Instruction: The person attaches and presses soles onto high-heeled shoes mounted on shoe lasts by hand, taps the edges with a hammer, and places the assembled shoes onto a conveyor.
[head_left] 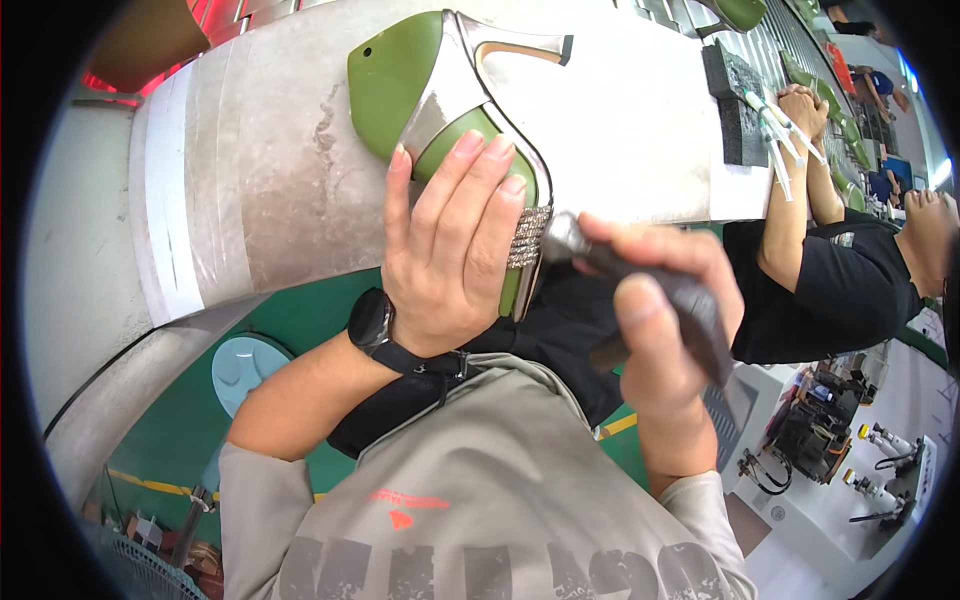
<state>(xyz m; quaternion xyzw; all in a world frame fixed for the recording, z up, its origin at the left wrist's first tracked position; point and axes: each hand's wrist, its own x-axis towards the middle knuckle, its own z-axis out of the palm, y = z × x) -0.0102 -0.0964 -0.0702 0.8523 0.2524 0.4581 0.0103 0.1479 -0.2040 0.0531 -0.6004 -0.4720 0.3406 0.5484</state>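
Observation:
A high-heeled sandal (437, 108) lies on its side on the pale work surface, its thin heel at the far end. Inside it is a green shoe last (393, 88) with a small dark hole. A glittering strap (529, 238) wraps the toe part nearest me. My left hand (447, 245) lies over the last and holds the sandal down, fingers extended across its side; its thumb is hidden. My right hand (685, 275) is closed round a dark-handled hammer (690, 315). The slightly blurred hammer head (566, 238) is against or very close to the sole edge beside the strap.
At the right edge of the pale work surface (640, 130) sits a dark block (735, 105) with several white, pen-like tools (775, 130). A co-worker in black (830, 285) is to the right. A blue stool (245, 370) stands below left.

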